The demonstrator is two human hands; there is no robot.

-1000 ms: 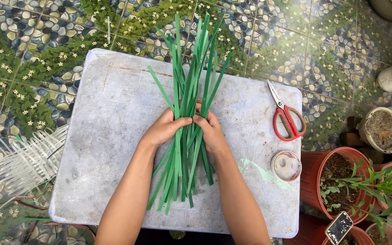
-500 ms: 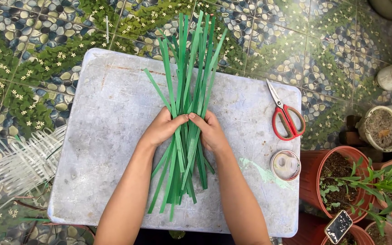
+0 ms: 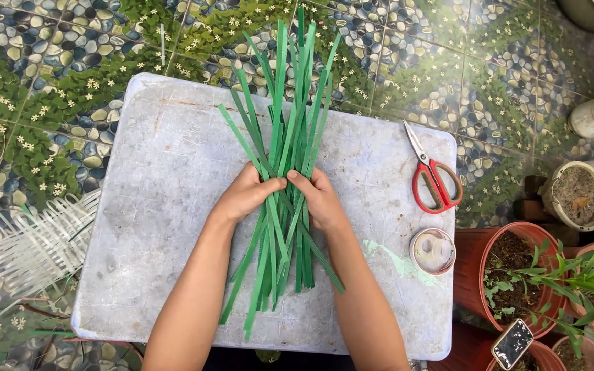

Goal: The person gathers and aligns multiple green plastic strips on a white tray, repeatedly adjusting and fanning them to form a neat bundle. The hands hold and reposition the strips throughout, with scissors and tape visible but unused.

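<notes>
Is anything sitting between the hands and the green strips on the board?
Nothing visible. The left hand and right hand already clasp the bundle of green strips from both sides at its middle; the scissors and tape roll lie off to the right.

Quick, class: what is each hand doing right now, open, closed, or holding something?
Left hand: closed around the bundle of green strips.
Right hand: closed on the same bundle, thumbs meeting.

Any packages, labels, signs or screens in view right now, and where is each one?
Plant tag: a small dark rounded rectangle with pale speckled marks, standing tilted in the terracotta pot at the bottom right corner, right of the grey board.
No packages, signs or screens show elsewhere; the tape roll carries no visible label.
</notes>
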